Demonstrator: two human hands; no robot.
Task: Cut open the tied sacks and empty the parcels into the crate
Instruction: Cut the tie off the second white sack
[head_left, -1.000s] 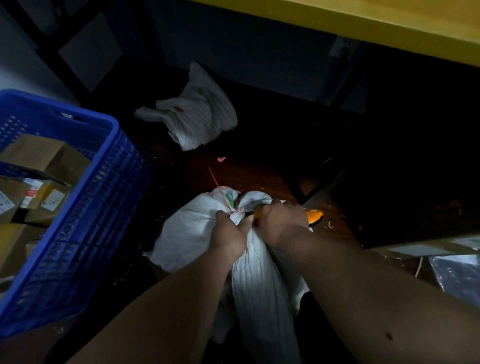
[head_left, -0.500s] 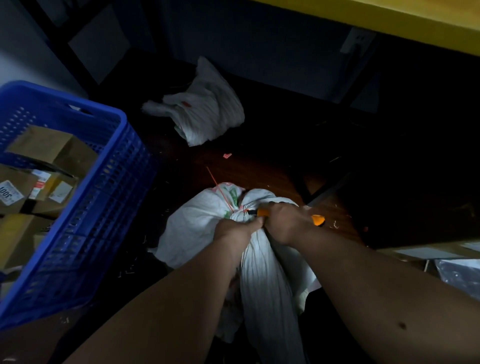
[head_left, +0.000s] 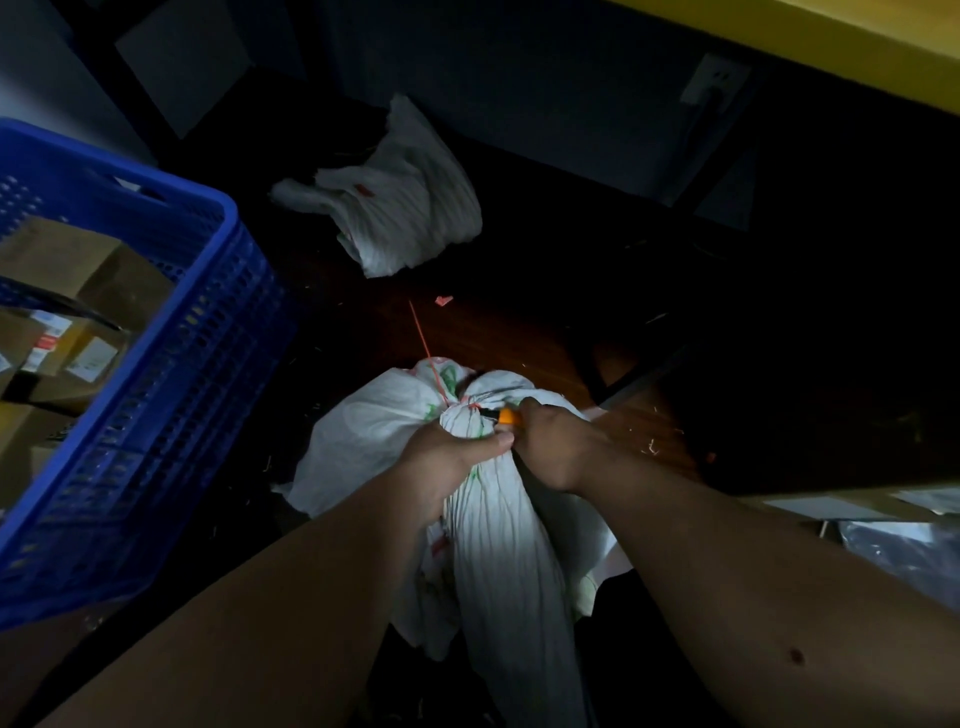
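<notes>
From the head view, the tied sack (head_left: 498, 519) lies on the floor just right of the blue crate (head_left: 171, 364), its neck bunched and bound with a red string (head_left: 434, 371) whose loose end trails away from the knot. The left hand (head_left: 447, 465) has its grip wrapped tight round the gathered neck just below the knot. The right hand (head_left: 558, 447), touching the left at the sack's neck, has its grip curled round an orange-handled cutter (head_left: 506, 417), whose dark tip sits at the binding.

To do this step well, I'd say the left hand should keep the neck pulled taut, so the string stands proud of the cloth and the blade catches string alone. The cut seems best drawn away from the left thumb, which lies very near the tip. Short, shallow strokes should spare the parcels inside.

The crate already holds cardboard parcels (head_left: 78, 291). Beyond the sack, farther from the crate, a limp white sack (head_left: 405, 208) lies crumpled, apparently emptied. It is dim here, so the blade itself is hard to make out.
</notes>
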